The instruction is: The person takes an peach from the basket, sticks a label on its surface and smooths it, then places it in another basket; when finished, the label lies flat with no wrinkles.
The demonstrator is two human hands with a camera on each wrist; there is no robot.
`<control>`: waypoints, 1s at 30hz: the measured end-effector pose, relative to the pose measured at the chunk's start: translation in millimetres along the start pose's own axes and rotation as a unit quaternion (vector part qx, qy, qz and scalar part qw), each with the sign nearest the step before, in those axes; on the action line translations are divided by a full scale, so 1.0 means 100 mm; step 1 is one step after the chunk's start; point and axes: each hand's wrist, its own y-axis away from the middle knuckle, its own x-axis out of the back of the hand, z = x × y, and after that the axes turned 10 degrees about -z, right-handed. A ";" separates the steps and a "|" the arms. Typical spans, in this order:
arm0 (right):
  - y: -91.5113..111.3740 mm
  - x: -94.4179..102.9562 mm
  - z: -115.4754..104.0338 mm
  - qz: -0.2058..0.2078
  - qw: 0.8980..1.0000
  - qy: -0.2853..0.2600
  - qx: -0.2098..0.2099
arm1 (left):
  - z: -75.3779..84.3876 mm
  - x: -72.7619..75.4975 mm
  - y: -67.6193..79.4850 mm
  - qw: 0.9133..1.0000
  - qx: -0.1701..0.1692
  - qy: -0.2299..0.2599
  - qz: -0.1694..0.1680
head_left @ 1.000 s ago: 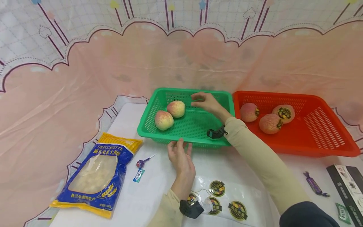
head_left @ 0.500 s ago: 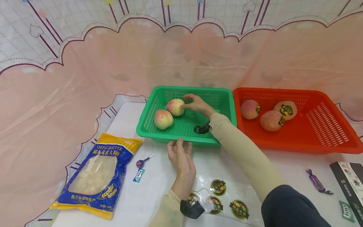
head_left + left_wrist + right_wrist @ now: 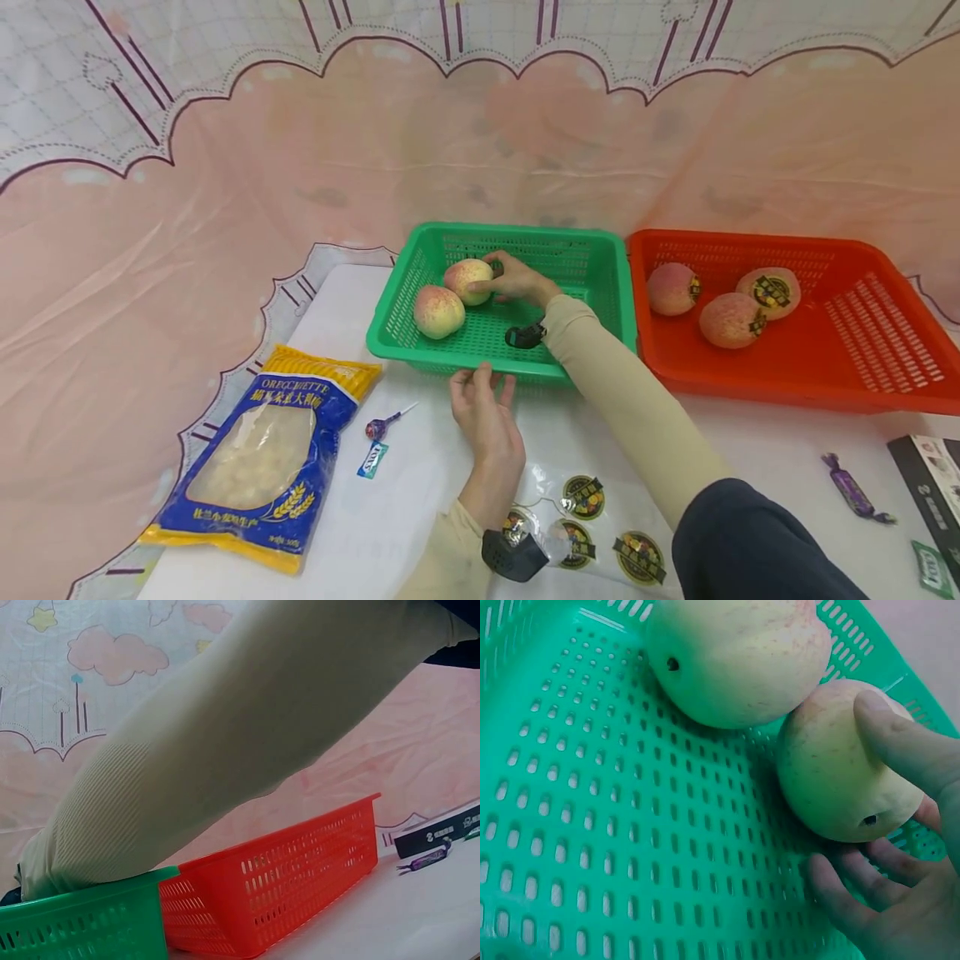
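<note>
My right hand [image 3: 521, 282] grips a yellow-pink peach [image 3: 463, 277] inside the green basket [image 3: 393, 344]. In the right wrist view the thumb [image 3: 907, 742] lies on one side of this peach [image 3: 840, 769], and the other fingers curl around its other side. A second peach [image 3: 438, 313] rests against it on the basket floor. My left hand [image 3: 491, 429] is at the basket's front rim, palm turned up, with fingertips touching the rim. The left wrist view shows the right sleeve [image 3: 187, 742] and the baskets, but not the left hand.
A red basket [image 3: 817, 367] with three stickered pink peaches stands right of the green one. A blue pasta bag [image 3: 258, 458], a lollipop [image 3: 377, 428] and a small wrapped sweet [image 3: 372, 459] lie left. Stickers [image 3: 583, 497] lie in front; a purple candy [image 3: 853, 492] and black box [image 3: 930, 483] lie right.
My right hand has moved left and down inside the green basket, from over its right side onto the rear peach, and has taken hold of it. The left hand stays at the rim.
</note>
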 end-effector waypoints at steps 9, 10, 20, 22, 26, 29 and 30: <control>0.10 0.10 0.00 -0.009 1.000 -0.019 -0.014 | -0.04 -0.05 0.02 1.000 0.008 0.004 -0.002; 0.11 0.11 0.00 -0.012 1.000 -0.019 -0.016 | -0.04 -0.05 0.02 1.000 0.009 0.003 -0.004; 0.28 0.14 -0.03 0.001 1.000 -0.024 0.009 | -0.05 -0.04 0.03 1.000 0.012 0.004 -0.007; 0.31 0.15 -0.03 0.006 1.000 -0.023 0.012 | -0.04 -0.03 0.03 1.000 0.013 0.004 -0.005; 0.39 0.16 -0.07 0.017 0.999 -0.030 0.023 | -0.03 0.00 0.02 1.000 0.011 0.006 -0.003; 0.45 0.16 -0.11 0.021 0.999 -0.036 0.032 | -0.02 0.02 0.00 1.000 0.009 0.008 -0.004; 0.48 0.16 -0.12 0.022 0.999 -0.035 0.033 | -0.01 0.02 0.00 1.000 0.009 0.007 -0.005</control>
